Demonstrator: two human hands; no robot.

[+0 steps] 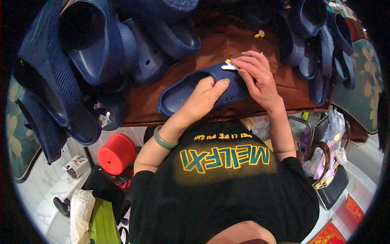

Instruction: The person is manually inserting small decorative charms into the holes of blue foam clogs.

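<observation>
Across the upper half of the frame runs a brown-draped counter point(227, 44), with navy clogs crowded at upper left point(87, 44) and more at upper right point(291, 44). From my distant seat I see one navy clog point(178, 97) lying at the centre, heel toward the left, a white-and-yellow charm point(230, 66) at its upper. The left grip point(207, 92) clasps the clog at the foot opening, thumb on top; its other fingers are hidden. The right grip point(256, 75) has fingertips against the charm's right side, though I cannot tell whether they pinch it or merely press.

I judge the step to be seating that charm in a vent hole, which the fingers may cover. For this I would brace the upper from inside with the left fingers, line the charm's back squarely over the hole, and push straight down at its middle. Pushing on one edge could tilt it. A small yellow piece point(259, 34) lies apart, above the right grip.
</observation>
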